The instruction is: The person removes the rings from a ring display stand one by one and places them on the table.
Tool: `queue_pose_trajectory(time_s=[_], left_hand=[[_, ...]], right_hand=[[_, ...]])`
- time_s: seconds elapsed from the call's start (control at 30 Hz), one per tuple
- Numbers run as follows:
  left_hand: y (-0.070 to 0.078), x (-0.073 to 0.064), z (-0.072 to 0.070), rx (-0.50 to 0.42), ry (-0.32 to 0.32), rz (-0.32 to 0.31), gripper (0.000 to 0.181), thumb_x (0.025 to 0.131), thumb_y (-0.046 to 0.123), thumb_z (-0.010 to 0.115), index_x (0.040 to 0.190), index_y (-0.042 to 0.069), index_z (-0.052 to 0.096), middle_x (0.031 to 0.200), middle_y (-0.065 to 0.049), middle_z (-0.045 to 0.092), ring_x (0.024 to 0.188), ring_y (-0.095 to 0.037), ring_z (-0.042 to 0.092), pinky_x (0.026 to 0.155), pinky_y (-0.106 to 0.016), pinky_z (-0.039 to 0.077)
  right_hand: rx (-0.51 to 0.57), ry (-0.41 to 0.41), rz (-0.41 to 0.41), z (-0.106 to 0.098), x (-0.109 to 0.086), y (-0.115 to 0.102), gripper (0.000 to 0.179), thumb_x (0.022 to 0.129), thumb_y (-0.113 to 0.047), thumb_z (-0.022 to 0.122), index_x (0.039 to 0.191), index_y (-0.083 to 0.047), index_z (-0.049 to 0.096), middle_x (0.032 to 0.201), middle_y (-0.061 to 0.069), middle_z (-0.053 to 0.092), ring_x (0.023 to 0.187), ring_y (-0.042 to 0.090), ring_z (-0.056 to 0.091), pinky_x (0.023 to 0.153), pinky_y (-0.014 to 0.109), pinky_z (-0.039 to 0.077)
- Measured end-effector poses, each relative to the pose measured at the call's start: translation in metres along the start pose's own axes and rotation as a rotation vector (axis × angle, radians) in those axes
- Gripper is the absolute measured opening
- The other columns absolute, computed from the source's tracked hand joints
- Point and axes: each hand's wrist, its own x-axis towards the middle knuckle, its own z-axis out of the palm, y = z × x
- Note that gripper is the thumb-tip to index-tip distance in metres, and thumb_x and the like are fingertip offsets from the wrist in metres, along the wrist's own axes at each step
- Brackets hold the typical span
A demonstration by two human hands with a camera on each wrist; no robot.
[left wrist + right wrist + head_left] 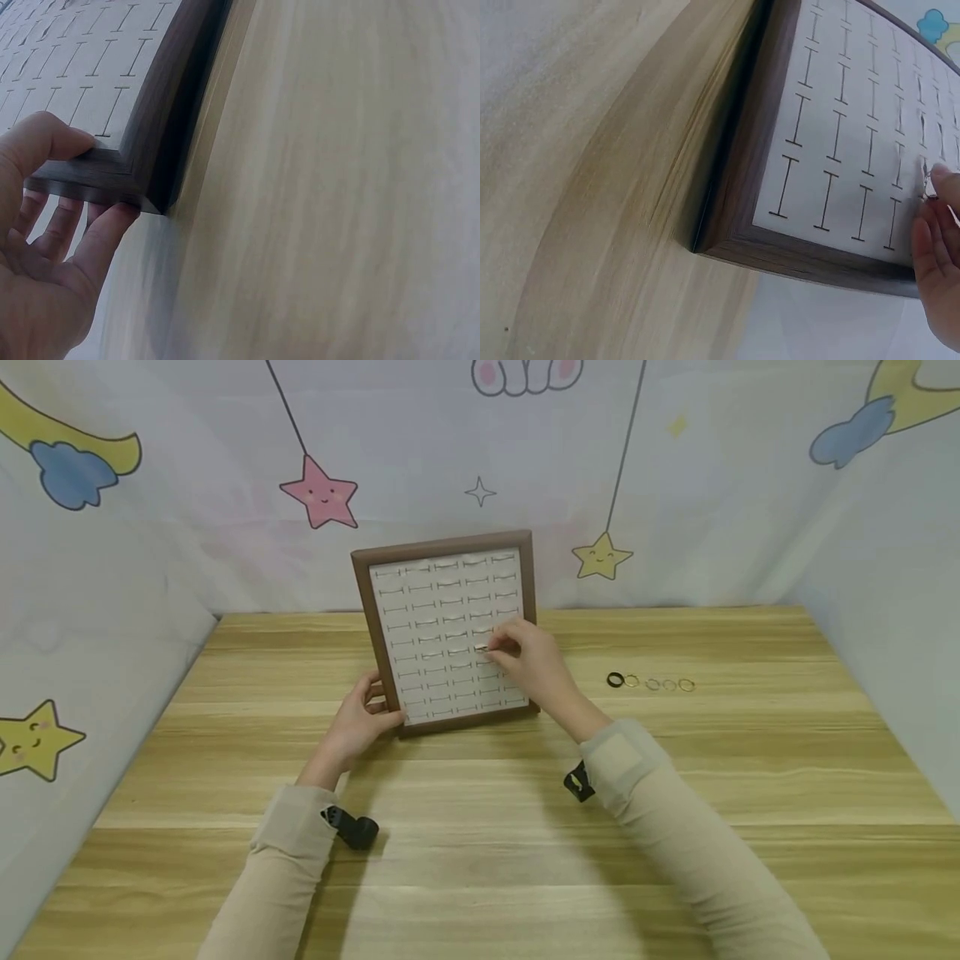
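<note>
A ring display board [442, 643] with a brown wooden frame and a white slotted panel stands tilted back on the table. My left hand [354, 724] grips its lower left corner, thumb on the front and fingers behind and along the edge, as the left wrist view shows. In front of the panel's right side, my right hand [534, 667] pinches a small metallic ring [930, 185] between thumb and index finger. The ring is at one of the slots; how deep it sits cannot be told. The fingers partly cover it.
To the right of the board, several rings lie in a row on the wooden table [450, 860], a black ring [615, 680] at the left end and a gold ring [686, 685] at the right. A printed cloth backdrop [420, 468] rises behind the table.
</note>
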Motion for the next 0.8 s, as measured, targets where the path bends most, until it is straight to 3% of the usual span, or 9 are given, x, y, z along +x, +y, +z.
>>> queue_pose_trajectory(time_s=[0.33,0.43,0.63,0.8], left_hand=[[-0.001,0.0,0.001,0.009,0.003,0.001,0.077,0.09,0.004,0.061,0.152,0.011,0.017,0.149,-0.02,0.035,0.134,-0.039,0.04,0.105,-0.045,0.042],[0.0,-0.001,0.001,0.01,0.001,0.006,0.076,0.09,0.004,0.061,0.152,0.011,0.017,0.148,-0.02,0.035,0.134,-0.039,0.041,0.104,-0.044,0.043],[-0.001,-0.001,0.002,0.012,0.002,0.006,0.076,0.09,0.005,0.061,0.152,0.012,0.017,0.148,-0.02,0.035,0.134,-0.039,0.04,0.105,-0.046,0.042],[0.0,-0.001,0.002,0.011,0.003,0.006,0.075,0.09,0.004,0.061,0.152,0.011,0.018,0.148,-0.02,0.036,0.134,-0.039,0.04,0.105,-0.045,0.042]], right_hand=[[0.176,0.011,0.244,-0.029,-0.001,0.019,0.022,0.09,-0.023,0.067,0.102,-0.005,0.066,0.102,0.012,0.068,0.09,0.02,0.062,0.078,0.028,0.05],[0.217,0.029,0.272,-0.041,-0.002,0.029,0.024,0.091,-0.023,0.066,0.104,-0.003,0.065,0.1,0.009,0.067,0.087,0.014,0.059,0.077,0.024,0.047],[0.279,0.065,0.31,-0.07,-0.007,0.051,0.029,0.092,-0.025,0.064,0.107,-0.001,0.063,0.088,-0.009,0.06,0.084,0.006,0.057,0.077,0.02,0.049],[0.253,0.115,0.372,-0.098,-0.017,0.076,0.032,0.093,-0.029,0.062,0.109,-0.001,0.061,0.085,-0.016,0.056,0.083,0.006,0.057,0.073,0.015,0.049]])
